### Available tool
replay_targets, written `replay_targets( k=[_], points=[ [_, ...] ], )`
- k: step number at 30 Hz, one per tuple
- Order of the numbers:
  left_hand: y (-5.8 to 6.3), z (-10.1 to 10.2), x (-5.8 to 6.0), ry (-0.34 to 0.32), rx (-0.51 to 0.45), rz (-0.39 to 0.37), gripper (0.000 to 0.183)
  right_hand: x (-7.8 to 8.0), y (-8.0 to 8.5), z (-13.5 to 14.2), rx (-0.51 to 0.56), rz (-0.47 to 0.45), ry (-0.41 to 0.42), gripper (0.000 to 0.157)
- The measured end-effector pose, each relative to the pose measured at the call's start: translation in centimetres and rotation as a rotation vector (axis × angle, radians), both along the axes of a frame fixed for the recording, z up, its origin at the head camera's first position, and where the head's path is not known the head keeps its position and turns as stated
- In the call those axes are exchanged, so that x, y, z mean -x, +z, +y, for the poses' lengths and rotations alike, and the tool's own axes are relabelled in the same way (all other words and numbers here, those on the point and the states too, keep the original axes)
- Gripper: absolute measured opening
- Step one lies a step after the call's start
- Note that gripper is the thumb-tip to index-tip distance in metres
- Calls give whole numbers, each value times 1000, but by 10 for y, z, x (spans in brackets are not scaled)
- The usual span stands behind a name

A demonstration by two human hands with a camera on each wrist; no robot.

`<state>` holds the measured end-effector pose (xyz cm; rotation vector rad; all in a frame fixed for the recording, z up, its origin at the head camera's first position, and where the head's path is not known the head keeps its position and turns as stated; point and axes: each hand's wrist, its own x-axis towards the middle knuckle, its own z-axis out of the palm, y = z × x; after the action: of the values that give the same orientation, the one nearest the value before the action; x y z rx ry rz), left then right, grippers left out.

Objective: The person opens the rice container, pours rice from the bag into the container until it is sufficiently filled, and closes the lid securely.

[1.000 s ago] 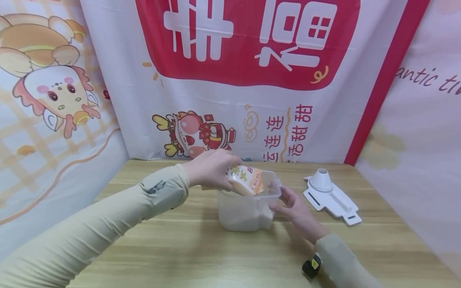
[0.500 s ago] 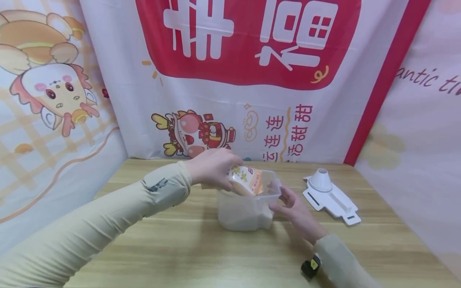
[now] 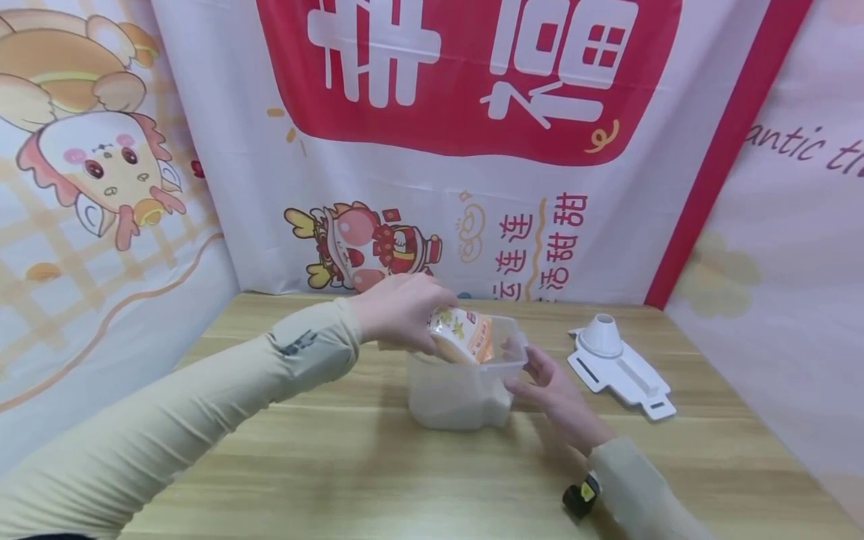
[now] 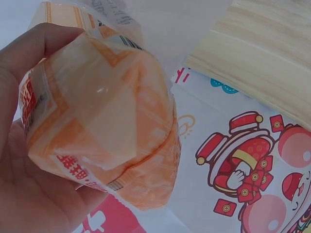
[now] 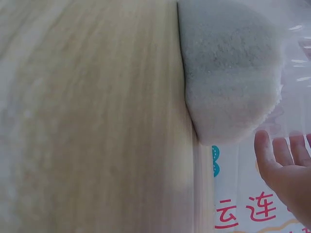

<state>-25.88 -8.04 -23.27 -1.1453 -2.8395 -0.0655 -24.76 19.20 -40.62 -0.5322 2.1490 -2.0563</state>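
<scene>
My left hand (image 3: 403,309) grips an orange-and-white printed plastic bag (image 3: 464,335), tilted over the mouth of a clear plastic container (image 3: 445,394). Crinkled orange film of the bag (image 4: 112,111) fills much of the left wrist view, fingers and thumb around its end. The bag's lower end reaches inside the container's rim, its opening hidden. Standing on the table, the container has white grains (image 5: 233,73) heaped against one wall in the right wrist view. My right hand (image 3: 556,397) holds the container's right corner, thumb in front and fingers behind.
To the right on the wooden table (image 3: 324,472) lies a white plastic lid-like part (image 3: 624,367) with a cone-shaped spout. A printed cloth (image 3: 418,180) hangs behind the table, with more cloth on both sides. A small black device (image 3: 582,496) sits at the right wrist.
Both hands, the bag and the container keep nearly the same places; the head view has shifted only slightly.
</scene>
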Motion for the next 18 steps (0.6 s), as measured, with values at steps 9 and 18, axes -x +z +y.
replay_targets(
  k=[9,18],
  points=[
    [-1,0,1,3,4,13,53,2,0,-1,23,1,3,76],
    [1,1,1,8,8,-38,50,1,-1,-1,50,-10,8,76]
  ],
)
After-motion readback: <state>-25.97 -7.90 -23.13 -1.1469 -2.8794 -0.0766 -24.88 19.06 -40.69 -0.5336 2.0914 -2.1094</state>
